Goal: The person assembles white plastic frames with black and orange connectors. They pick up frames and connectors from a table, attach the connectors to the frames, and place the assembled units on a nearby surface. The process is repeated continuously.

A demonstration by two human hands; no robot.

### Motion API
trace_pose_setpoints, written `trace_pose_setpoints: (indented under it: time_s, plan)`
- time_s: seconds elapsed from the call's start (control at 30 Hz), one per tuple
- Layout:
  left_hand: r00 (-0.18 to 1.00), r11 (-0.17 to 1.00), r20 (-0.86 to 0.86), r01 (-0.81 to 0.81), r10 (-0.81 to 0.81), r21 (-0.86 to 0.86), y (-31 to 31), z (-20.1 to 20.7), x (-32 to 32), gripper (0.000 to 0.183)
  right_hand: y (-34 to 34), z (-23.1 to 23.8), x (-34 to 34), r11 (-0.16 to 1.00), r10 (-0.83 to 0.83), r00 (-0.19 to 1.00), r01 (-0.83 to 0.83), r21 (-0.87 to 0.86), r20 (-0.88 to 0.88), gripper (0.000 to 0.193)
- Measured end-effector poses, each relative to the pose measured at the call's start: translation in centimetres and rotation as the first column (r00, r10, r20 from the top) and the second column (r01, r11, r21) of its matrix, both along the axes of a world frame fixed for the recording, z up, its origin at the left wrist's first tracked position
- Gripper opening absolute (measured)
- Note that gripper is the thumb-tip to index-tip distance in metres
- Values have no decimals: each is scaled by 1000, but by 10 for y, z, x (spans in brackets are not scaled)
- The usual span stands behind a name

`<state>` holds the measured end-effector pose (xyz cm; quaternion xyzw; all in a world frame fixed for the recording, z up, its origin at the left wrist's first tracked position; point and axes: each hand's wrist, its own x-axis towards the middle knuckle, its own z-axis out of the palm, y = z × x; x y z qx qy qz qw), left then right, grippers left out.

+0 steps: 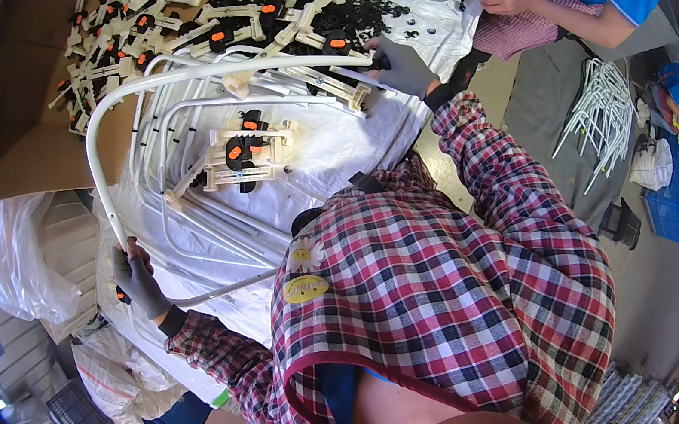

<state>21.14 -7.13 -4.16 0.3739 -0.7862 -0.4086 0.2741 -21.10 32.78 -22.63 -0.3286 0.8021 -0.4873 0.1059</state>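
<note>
Left hand (137, 279), grey glove, fist closed round the tube (165, 82) at its lower left leg. White U-bent tube rises from there, bends, long run goes right across the counter (363, 135) to the right hand (402, 69), fingers pinched on the far end by a clip (358, 95). Both hands already on it; span runs left-right above the stacked tubes (209, 213)

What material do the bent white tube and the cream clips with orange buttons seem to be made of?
The bent white tube, held in both gloved hands, looks like painted or coated metal: thin, smooth, evenly glossy, keeping its curve. The cream clips look like moulded plastic: matte, ribbed shapes with orange and black inserts. Neither is certain from sight alone.
</note>
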Motion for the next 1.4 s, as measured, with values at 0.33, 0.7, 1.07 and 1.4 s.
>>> trace_pose_setpoints:
  time_s: [0.33, 0.7, 1.07, 1.4]
  plan:
    - [996, 995, 64, 71, -66, -73, -9, -4, -19, 18, -11, 28, -19, 960, 263, 964, -258, 110, -30, 43]
    - [831, 697, 349, 555, -434, -454, 84, 28, -203, 49, -194, 205, -2, 936, 205, 24, -297, 189, -978, 11]
    - [985, 984, -3, 172, -172, -47, -32, -43, -77, 26, -69, -1, -73, 885, -363, 923, 385, 263, -130, 33]
    - [996, 992, -13, -92, 91, -82, -22, -42, -6, 18, -76, -64, -66, 795, -67, 998, 63, 604, -17, 40]
